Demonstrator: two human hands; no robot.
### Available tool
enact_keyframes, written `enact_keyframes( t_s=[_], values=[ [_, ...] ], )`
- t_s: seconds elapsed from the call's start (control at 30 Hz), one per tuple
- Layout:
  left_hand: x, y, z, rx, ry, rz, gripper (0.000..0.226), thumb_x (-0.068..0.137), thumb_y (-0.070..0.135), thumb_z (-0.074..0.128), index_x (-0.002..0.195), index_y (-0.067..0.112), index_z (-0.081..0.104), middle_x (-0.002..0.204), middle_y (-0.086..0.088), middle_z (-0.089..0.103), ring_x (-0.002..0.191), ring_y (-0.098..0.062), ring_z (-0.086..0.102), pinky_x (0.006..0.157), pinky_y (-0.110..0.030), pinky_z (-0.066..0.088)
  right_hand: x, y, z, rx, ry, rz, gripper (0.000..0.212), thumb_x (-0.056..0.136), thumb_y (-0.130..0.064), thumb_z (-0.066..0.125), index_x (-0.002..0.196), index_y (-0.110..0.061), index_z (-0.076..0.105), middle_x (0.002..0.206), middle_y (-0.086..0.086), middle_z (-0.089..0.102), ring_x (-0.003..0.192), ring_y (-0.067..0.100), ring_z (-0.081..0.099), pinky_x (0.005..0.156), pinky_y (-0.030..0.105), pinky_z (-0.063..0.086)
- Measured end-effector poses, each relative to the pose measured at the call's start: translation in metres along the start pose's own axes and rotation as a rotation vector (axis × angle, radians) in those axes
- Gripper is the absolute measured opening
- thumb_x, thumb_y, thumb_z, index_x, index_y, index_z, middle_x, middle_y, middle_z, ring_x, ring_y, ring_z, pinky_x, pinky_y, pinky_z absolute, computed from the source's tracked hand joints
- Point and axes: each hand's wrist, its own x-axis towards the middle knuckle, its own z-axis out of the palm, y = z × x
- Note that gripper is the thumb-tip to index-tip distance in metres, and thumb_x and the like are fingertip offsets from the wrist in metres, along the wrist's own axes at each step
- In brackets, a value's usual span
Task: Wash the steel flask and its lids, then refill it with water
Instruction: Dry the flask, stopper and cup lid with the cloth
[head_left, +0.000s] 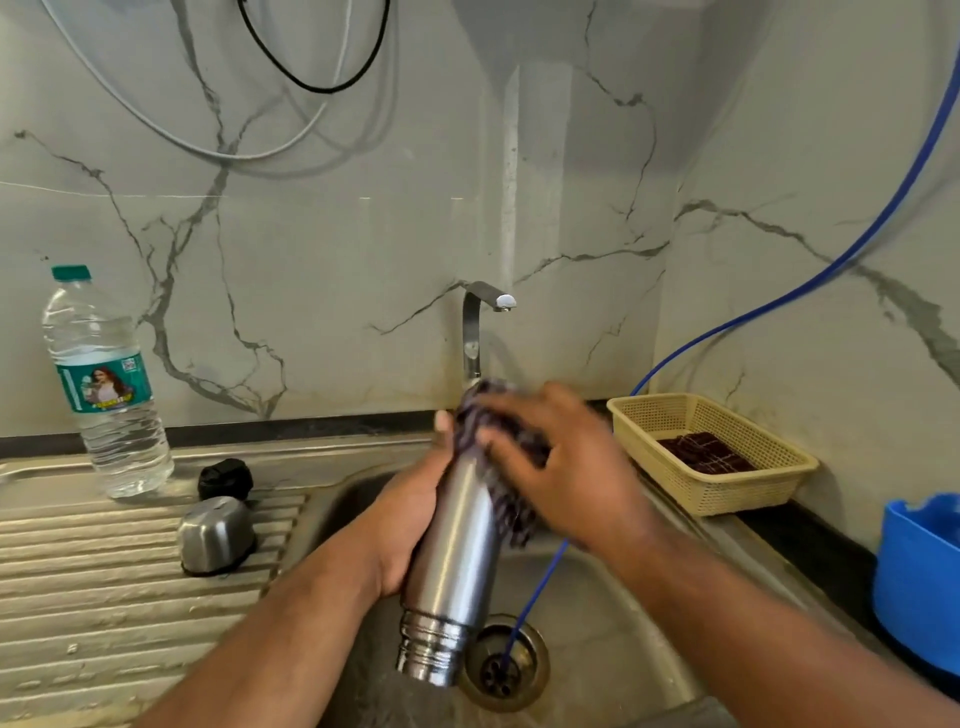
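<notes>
Over the sink basin I hold the steel flask upside down and tilted, its threaded mouth pointing down near the drain. My left hand grips the flask's body from the left. My right hand presses a dark checked scrubbing cloth against the flask's upper end, blurred by motion. The steel cup lid lies mouth down on the ribbed drainboard, and the black inner lid sits just behind it.
A clear plastic water bottle with a green cap stands at the back left of the drainboard. The tap rises behind the flask. A cream basket holding a dark scrubber sits right; a blue tub at the right edge. A blue hose runs into the drain.
</notes>
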Motion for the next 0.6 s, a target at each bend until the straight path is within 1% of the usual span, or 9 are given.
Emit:
enact_keyframes(
  t_s=[0.1,0.17,0.2,0.27,0.33,0.37,0.43,0.53,0.6],
  values=[
    [0.000,0.006,-0.014,-0.222,0.004,0.046,0.101,0.077,0.089,0.031,0.133,0.011,0.061,0.111,-0.030,0.072,0.095,-0.044,0.074,0.074,-0.052,0.063,-0.018,-0.019,0.006,0.042,-0.304,-0.304,0.038,0.097,-0.056,0.057,0.132,-0.043,0.062,0.107,-0.014,0.050,0.087,0.001,0.053,0.073,0.021,0.050],
    [0.000,0.009,-0.026,-0.254,0.108,0.059,0.115,0.066,0.096,0.034,0.133,0.006,0.057,0.099,-0.030,0.073,0.083,-0.042,0.075,0.064,-0.046,0.062,-0.020,-0.019,0.004,0.028,-0.423,-0.514,0.037,0.098,-0.054,0.061,0.133,-0.041,0.064,0.106,-0.010,0.049,0.086,0.001,0.048,0.068,0.025,0.050],
    [-0.001,0.011,-0.029,-0.248,0.135,0.078,0.116,0.062,0.096,0.041,0.132,0.005,0.056,0.095,-0.029,0.074,0.080,-0.041,0.075,0.065,-0.044,0.062,-0.018,-0.015,0.003,0.015,-0.432,-0.573,0.037,0.098,-0.053,0.062,0.133,-0.042,0.064,0.106,-0.011,0.049,0.085,-0.002,0.043,0.065,0.023,0.048],
    [-0.002,0.012,-0.029,-0.204,0.133,0.132,0.113,0.055,0.091,0.066,0.132,0.009,0.055,0.101,-0.026,0.074,0.089,-0.042,0.075,0.079,-0.050,0.061,-0.015,-0.004,0.000,-0.021,-0.380,-0.493,0.035,0.098,-0.056,0.060,0.132,-0.048,0.061,0.108,-0.017,0.051,0.086,-0.008,0.043,0.067,0.017,0.045],
    [-0.003,0.010,-0.028,-0.033,0.196,0.229,0.117,0.036,0.079,0.088,0.130,0.018,0.056,0.106,-0.016,0.077,0.097,-0.035,0.075,0.089,-0.052,0.058,-0.009,0.014,-0.004,-0.072,-0.274,-0.214,0.039,0.097,-0.060,0.053,0.134,-0.051,0.058,0.108,-0.021,0.053,0.089,-0.005,0.053,0.074,0.019,0.049],
    [-0.002,0.008,-0.028,0.090,0.248,0.277,0.116,0.031,0.073,0.092,0.129,0.022,0.057,0.105,-0.008,0.077,0.098,-0.027,0.075,0.088,-0.048,0.059,-0.005,0.025,-0.007,-0.117,-0.212,-0.090,0.040,0.096,-0.060,0.053,0.134,-0.049,0.059,0.107,-0.021,0.054,0.091,-0.002,0.056,0.077,0.022,0.050],
    [0.000,0.004,-0.028,0.371,0.326,0.359,0.098,0.041,0.063,0.096,0.126,0.034,0.057,0.106,0.001,0.076,0.098,-0.014,0.073,0.085,-0.034,0.058,0.001,0.038,-0.018,-0.095,-0.039,0.045,0.035,0.095,-0.052,0.061,0.128,-0.043,0.067,0.104,-0.018,0.062,0.093,0.002,0.062,0.082,0.027,0.053],
    [0.009,-0.006,-0.027,0.715,0.338,0.472,0.080,0.056,0.048,0.097,0.124,0.044,0.055,0.105,0.016,0.070,0.094,-0.002,0.068,0.077,-0.022,0.057,0.007,0.031,-0.030,0.139,0.169,0.075,0.029,0.092,-0.043,0.071,0.119,-0.034,0.075,0.099,-0.014,0.070,0.094,0.003,0.067,0.084,0.028,0.055],
    [0.012,-0.011,-0.026,0.787,0.309,0.529,0.078,0.058,0.038,0.098,0.124,0.043,0.056,0.102,0.024,0.070,0.091,0.002,0.068,0.072,-0.020,0.057,0.006,0.014,-0.027,0.196,0.139,0.012,0.029,0.092,-0.046,0.071,0.118,-0.034,0.076,0.097,-0.014,0.069,0.091,0.003,0.067,0.080,0.023,0.054]
  ],
)
